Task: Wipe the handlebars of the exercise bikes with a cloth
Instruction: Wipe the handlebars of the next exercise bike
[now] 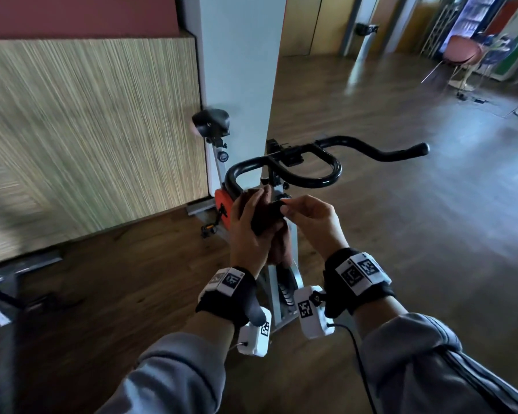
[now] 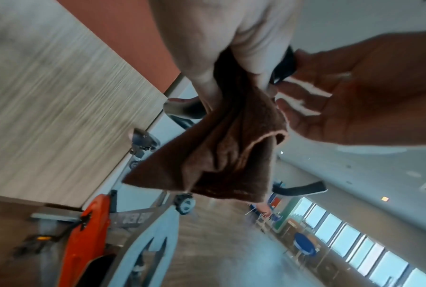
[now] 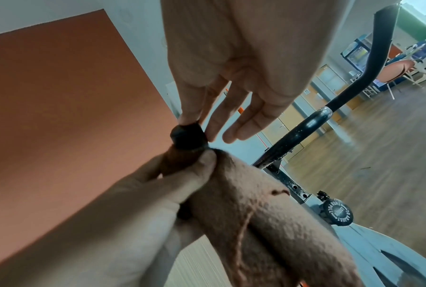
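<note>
The exercise bike's black handlebars curve in front of me. My left hand grips a brown cloth wrapped round the near left grip, and the cloth's loose part hangs below the fist. My right hand pinches the black handlebar end that pokes out of the cloth. In the left wrist view the cloth droops from my left hand, with the right hand beside it. The grip under the cloth is hidden.
A black saddle stands behind the bars, against a white pillar and a wood-panel wall. The orange flywheel cover sits low left. Part of another machine is at far left. Chairs stand far right on wooden floor.
</note>
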